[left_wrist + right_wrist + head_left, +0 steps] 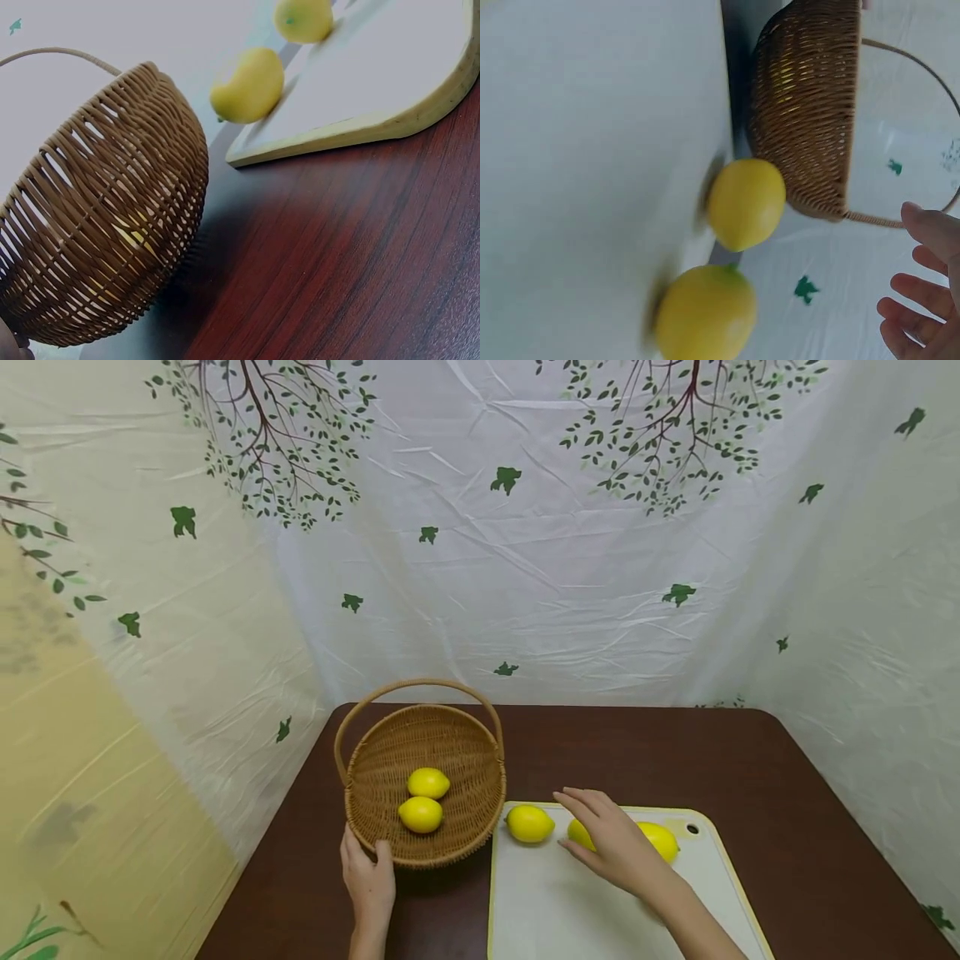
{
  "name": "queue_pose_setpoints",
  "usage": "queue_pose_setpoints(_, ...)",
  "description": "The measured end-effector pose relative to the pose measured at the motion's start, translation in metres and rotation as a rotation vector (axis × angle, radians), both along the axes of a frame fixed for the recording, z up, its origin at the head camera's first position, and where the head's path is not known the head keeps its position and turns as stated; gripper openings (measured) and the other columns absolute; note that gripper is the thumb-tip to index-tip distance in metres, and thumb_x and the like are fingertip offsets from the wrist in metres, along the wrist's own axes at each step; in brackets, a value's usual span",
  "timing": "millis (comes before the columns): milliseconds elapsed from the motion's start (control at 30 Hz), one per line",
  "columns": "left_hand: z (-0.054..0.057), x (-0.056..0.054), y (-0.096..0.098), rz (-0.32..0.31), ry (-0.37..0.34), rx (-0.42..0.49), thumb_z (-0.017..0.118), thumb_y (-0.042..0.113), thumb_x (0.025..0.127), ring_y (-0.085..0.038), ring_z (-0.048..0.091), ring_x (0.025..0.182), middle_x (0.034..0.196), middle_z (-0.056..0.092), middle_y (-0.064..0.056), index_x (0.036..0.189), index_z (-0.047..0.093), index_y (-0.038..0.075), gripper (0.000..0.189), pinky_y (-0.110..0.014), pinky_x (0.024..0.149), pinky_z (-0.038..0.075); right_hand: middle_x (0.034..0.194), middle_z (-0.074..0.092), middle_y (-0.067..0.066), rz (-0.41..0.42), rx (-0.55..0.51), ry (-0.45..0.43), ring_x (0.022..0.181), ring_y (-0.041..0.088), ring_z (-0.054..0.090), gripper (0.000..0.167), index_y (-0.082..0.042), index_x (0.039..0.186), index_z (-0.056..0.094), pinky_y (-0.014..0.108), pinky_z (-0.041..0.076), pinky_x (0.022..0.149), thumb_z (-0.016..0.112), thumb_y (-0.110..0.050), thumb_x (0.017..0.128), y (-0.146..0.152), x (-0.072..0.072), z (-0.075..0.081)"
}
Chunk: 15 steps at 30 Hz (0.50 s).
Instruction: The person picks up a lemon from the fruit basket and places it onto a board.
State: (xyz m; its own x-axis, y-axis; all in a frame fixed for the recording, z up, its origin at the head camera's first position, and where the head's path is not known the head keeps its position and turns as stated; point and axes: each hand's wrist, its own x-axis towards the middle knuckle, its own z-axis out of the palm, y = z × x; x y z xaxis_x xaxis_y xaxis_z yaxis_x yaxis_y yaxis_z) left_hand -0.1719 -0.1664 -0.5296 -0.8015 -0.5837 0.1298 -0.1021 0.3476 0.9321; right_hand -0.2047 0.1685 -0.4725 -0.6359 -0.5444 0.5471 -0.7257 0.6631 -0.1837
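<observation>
My left hand point(369, 878) grips the near left rim of a round wicker basket point(468, 827), thumb over the edge. Inside the basket lie two lemons, a rear one point(428, 782) and a front one point(421, 815). Over the white cutting board point(540, 902) hovers my right hand point(611, 843), its fingers extended and nothing held. Beneath and beside it are three lemons on the board: a left one point(530, 823), a middle one point(579, 833) partly covered by the hand, and a right one point(660, 841). In the right wrist view the fingers point(922, 289) are spread apart.
The dark brown table point(615, 743) carries the basket at left and the board at right, nearly touching. The basket's arched handle point(427, 682) stands up at the back. A white curtain point(480, 577) with printed leaves hangs behind and at the sides.
</observation>
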Motion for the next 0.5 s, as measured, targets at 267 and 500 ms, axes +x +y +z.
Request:
queue_pose_setpoints(267,0.000,0.000,-0.001,0.006,-0.007,-0.005,0.046,0.013,0.088,-0.043,0.026,0.127,0.143,0.021,-0.027,0.145,0.014,-0.003,0.067,-0.057,0.096,0.026,0.128,0.050,0.009,0.084,0.051,0.005,0.116,0.023,0.046,0.064,-0.006,0.130,0.050,0.040,0.041,0.092,0.075,-0.023,0.074,-0.035,-0.017,0.026)
queue_pose_setpoints(500,-0.002,-0.001,0.000,-0.001,0.007,-0.018,0.046,0.012,0.087,-0.042,0.027,0.127,0.143,0.022,-0.026,0.145,0.015,-0.003,0.067,-0.055,0.096,0.027,0.124,0.053,0.008,0.168,0.106,0.015,0.113,0.022,0.047,0.064,-0.006,0.129,0.051,0.037,0.042,0.090,0.076,-0.022,0.073,-0.072,-0.028,0.033)
